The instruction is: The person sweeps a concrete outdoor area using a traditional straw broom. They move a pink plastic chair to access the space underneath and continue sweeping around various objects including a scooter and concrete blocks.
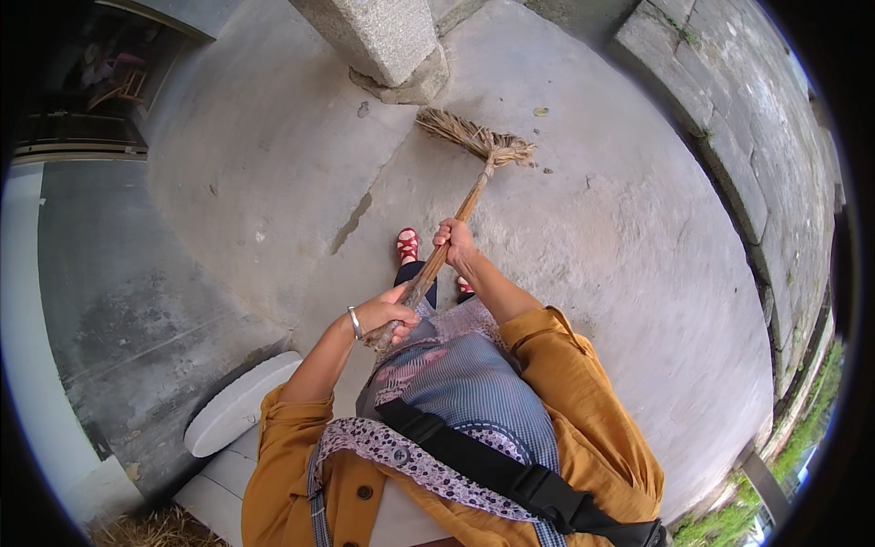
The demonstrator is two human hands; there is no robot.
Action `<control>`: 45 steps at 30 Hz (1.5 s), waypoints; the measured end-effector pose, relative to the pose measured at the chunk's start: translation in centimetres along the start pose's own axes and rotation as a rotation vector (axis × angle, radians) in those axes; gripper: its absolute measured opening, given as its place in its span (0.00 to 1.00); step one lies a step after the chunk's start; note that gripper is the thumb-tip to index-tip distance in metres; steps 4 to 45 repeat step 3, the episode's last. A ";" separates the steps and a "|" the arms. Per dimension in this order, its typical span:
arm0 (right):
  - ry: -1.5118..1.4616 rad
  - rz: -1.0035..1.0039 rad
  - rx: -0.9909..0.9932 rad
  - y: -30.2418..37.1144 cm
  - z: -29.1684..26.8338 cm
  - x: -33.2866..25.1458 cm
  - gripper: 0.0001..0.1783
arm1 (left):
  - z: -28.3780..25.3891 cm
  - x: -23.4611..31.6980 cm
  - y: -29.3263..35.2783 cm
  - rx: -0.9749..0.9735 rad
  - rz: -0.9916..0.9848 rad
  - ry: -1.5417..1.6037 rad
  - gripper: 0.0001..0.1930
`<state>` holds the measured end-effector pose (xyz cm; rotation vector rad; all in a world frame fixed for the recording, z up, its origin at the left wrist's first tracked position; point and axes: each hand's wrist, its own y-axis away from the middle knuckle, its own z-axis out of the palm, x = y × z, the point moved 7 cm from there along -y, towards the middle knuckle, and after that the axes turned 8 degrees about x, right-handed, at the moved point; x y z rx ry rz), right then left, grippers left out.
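A straw broom (474, 137) with a long wooden handle (467, 202) slants from my waist out to the far floor. Its bristle head lies spread sideways on the concrete, just right of a stone pillar's foot. My left hand (390, 314), with a silver bangle at the wrist, is wrapped around the wrapped upper end of the handle. Farther down the shaft, my right hand (454, 239) is closed around it. A few small bits of debris (547, 170) and a leaf (541, 111) lie by the bristles.
The square stone pillar (383, 46) rises at the far middle. Along the right runs a stone-block ledge (729, 164) with grass beyond. A round white slab (241, 401) stands at the lower left, near dry straw (155, 529). A dark doorway (82, 82) opens at the upper left.
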<state>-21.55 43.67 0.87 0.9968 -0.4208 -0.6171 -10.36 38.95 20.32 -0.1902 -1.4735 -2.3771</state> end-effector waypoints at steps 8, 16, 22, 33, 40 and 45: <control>-0.084 -0.046 -0.026 -1.0 1.0 -1.6 0.11 | -1.0 1.4 -0.3 -0.053 0.058 -0.089 0.31; -0.084 -0.046 -0.026 -1.0 1.0 -1.6 0.11 | -1.0 1.4 -0.3 -0.053 0.058 -0.089 0.31; -0.084 -0.046 -0.026 -1.0 1.0 -1.6 0.11 | -1.0 1.4 -0.3 -0.053 0.058 -0.089 0.31; -0.084 -0.046 -0.026 -1.0 1.0 -1.6 0.11 | -1.0 1.4 -0.3 -0.053 0.058 -0.089 0.31; -0.084 -0.046 -0.026 -1.0 1.0 -1.6 0.11 | -1.0 1.4 -0.3 -0.053 0.058 -0.089 0.31; -0.084 -0.046 -0.026 -1.0 1.0 -1.6 0.11 | -1.0 1.4 -0.3 -0.053 0.058 -0.089 0.31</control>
